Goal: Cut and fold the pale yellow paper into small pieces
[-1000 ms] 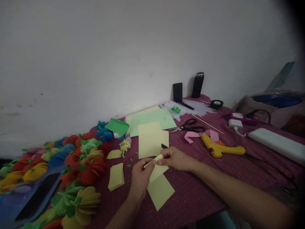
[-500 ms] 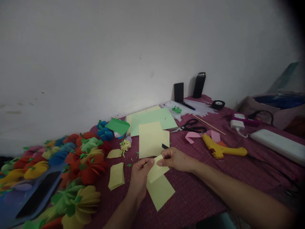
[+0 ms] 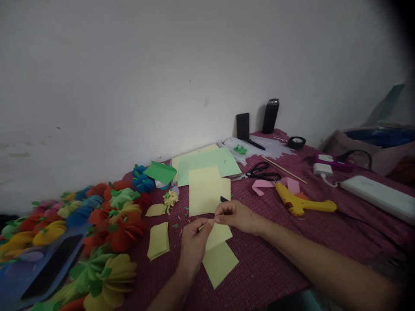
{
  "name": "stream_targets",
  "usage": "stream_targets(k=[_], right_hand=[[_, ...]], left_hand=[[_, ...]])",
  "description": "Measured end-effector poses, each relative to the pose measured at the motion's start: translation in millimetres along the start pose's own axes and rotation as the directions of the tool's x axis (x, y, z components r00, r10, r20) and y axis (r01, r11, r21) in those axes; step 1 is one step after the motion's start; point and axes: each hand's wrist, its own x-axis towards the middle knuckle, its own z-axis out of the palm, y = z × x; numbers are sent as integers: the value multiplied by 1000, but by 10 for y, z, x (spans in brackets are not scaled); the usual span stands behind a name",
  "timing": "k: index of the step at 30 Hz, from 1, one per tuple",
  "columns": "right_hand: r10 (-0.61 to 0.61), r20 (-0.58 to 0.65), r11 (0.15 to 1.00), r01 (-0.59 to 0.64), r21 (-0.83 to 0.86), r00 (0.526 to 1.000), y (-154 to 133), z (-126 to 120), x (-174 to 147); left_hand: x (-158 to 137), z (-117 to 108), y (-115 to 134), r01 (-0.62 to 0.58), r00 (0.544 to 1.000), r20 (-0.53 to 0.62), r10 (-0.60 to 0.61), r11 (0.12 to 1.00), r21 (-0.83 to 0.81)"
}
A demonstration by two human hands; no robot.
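My left hand [image 3: 193, 242] is closed, thumb and fingers pinching the upper edge of a pale yellow piece of paper [image 3: 218, 234]. Opposite it, my right hand [image 3: 238, 217] pinches at the same edge, the fingertips of both hands meeting. My fingers partly hide the paper there. Just below, another yellow square of paper [image 3: 220, 264] lies on the cloth, its upper part covered. Behind my hands are larger yellow sheets [image 3: 204, 192] with a small black piece [image 3: 223, 199] on them. A stack of yellow paper pieces [image 3: 158, 241] lies left of my left hand.
Colourful paper pumpkins [image 3: 110, 270] crowd the left side. To the right lie black-handled scissors [image 3: 259, 171], a yellow glue gun [image 3: 301, 203], a wooden stick [image 3: 285, 169] and a white power strip [image 3: 379, 196]. Green sheets [image 3: 207, 164] and a black bottle [image 3: 270, 115] stand towards the wall.
My fingertips have come together along the paper's upper edge, my right hand shifting slightly left. The held paper has dropped a little at its left and shows less of its face.
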Motion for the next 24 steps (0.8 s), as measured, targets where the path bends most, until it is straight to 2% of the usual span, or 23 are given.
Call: stream_targets(k=[8, 14, 16, 21, 24], right_hand=[[32, 9, 999, -33, 38, 999, -71, -128, -17], [2, -193, 998, 9, 60, 981, -126, -318, -2], [-11, -174, 998, 23, 66, 985, -139, -289, -8], [-14, -31, 1000, 14, 11, 999, -92, -62, -22], [-2, -7, 1000, 1, -31, 1000, -48, 7, -18]], left_hand=[[-1, -23, 27, -4, 1000, -3, 4, 1000, 8], [11, -110, 68, -64, 996, -60, 61, 996, -57], [10, -108, 60, -52, 998, -49, 49, 997, -60], [4, -47, 19, -40, 999, -16, 40, 999, 0], [7, -24, 3, -52, 999, 7, 51, 997, 49]])
